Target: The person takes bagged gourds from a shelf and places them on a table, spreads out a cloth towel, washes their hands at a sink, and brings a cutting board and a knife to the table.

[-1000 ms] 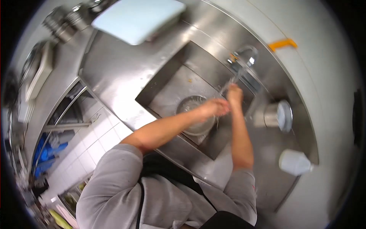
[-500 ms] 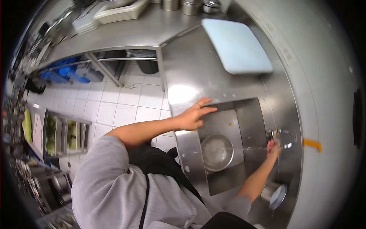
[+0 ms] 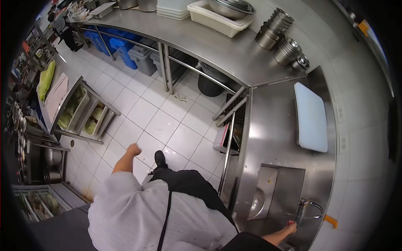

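Observation:
My left hand (image 3: 134, 149) is over the tiled floor, away from the counter, its fingers curled together and nothing visible in them. Beside the curved metal tap (image 3: 317, 209), at the right side of the sink (image 3: 289, 184), is my right hand (image 3: 292, 227); its fingers are too small and unclear to read. A thin stream of water shows near the tap. Inside the sink sits a round metal bowl (image 3: 256, 203), partly cut off from view by the sink's near edge. A small yellow bit (image 3: 269, 181) lies on the sink floor.
A pale blue board (image 3: 312, 119) lies on the steel counter (image 3: 272, 121) beyond the sink. Stacked metal pots (image 3: 274, 29) and white baskets (image 3: 220, 19) stand on the back counter. A shelf rack (image 3: 88, 111) holds vegetables at left. Another person (image 3: 63, 29) stands far off.
The view has swung left, so the sink now sits at lower right. My hands have parted: the left moved from over the sink to over the floor, while the right stayed near the tap.

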Tool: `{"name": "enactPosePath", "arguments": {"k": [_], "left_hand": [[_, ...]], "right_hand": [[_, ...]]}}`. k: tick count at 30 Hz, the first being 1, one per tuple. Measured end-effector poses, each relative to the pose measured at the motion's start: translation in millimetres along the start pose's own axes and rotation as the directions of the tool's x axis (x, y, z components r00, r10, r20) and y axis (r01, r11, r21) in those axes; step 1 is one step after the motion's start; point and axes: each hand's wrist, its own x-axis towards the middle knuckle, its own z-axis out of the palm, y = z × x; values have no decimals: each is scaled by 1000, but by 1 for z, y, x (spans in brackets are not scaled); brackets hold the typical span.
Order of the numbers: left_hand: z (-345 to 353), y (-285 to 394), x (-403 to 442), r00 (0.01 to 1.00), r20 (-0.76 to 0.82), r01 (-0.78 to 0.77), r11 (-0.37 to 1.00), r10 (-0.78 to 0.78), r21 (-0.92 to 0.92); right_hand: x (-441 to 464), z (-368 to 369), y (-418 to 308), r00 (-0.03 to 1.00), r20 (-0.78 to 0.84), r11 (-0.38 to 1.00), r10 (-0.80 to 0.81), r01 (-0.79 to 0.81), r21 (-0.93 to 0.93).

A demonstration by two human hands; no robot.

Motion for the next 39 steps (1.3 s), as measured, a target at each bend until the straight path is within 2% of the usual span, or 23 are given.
{"name": "enactPosePath", "arguments": {"k": [1, 4, 6, 7, 8, 9, 10, 11, 12, 13, 14, 15, 16, 17, 19, 22, 25, 28, 31, 34, 35, 38, 39], "left_hand": [[-1, -33, -9, 996, -4, 94, 994, -94, -50], [-8, -96, -17, 980, 58, 195, 963, -188, -187], [0, -122, 1, 984, 19, 179, 961, -179, -212], [-7, -124, 7, 993, 28, 116, 976, -113, -185], [-5, -128, 25, 999, 14, 54, 974, -52, -220], [-4, -126, 48, 997, 78, 31, 965, -11, -259], [12, -132, 81, 989, -56, -151, 922, 141, -355], [-6, -115, 85, 983, -41, -173, 847, 177, -503], [-33, -86, 77, 989, 84, -51, 815, 121, -577], [-56, -59, 68, 988, 88, -42, 765, 128, -643], [-79, -27, 46, 989, 96, -11, 704, 112, -710], [-90, -7, 39, 984, 98, -35, 693, 151, -721], [-94, 3, 36, 981, 95, -46, 670, 172, -741], [-96, 14, 31, 977, 104, -54, 688, 186, -723], [-94, 26, 29, 974, 113, -59, 706, 194, -706], [-93, 38, 21, 964, 162, -67, 784, 210, -617], [-98, 56, -4, 962, 189, -84, 873, 196, -480], [-107, 80, -25, 970, 191, -62, 914, 150, -401], [-113, 107, -32, 975, 171, -66, 915, 145, -398], [-120, 128, -41, 978, 158, -61, 908, 137, -414], [-121, 135, -44, 979, 145, -65, 898, 142, -435], [-124, 154, -44, 973, 160, -79, 890, 167, -449], [-124, 159, -41, 969, 177, -79, 891, 175, -447]], "right_hand": [[-19, -1, -3, 1000, -20, 998, 14, -13, 54], [-69, 0, -7, 997, -66, 989, -49, 39, -141], [-106, 9, -9, 993, -81, 982, -91, 76, -172], [-84, 12, 10, 985, -29, 979, -169, 164, -120], [-109, 15, 7, 970, 33, 961, -239, 241, -132], [-139, 19, 2, 947, 93, 938, -308, 318, -136], [-138, 28, -1, 982, 70, 965, -177, 187, -182], [-127, 37, -1, 998, 46, 973, -43, 52, -225], [-142, 45, 16, 975, 171, 954, -145, 92, 285], [-200, 48, -20, 989, 141, 972, -36, 3, 234], [-185, 56, -16, 993, 111, 979, -28, 5, 202], [-189, 61, -17, 995, 99, 965, -5, -21, 262], [-209, 67, -33, 1000, 21, 975, 20, -24, 222], [-202, 74, -40, 991, -17, 967, 134, -127, 221], [-178, 92, -34, 978, -5, 966, 207, -203, 158], [-157, 122, -35, 985, 20, 968, 174, -175, 181], [-129, 148, -48, 987, -23, 973, 157, -151, 174], [-66, 174, -46, 934, -120, 882, 337, -268, 388], [-27, 181, -46, 933, -160, 809, 324, -186, 557], [-13, 183, -44, 879, -436, 975, 192, -120, 188], [8, 190, -26, 826, -554, 994, 100, -111, 15], [7, 190, -21, 787, -614, 982, -53, -71, -175], [-3, 189, -28, 812, -583, 995, -11, -49, -88]]}}
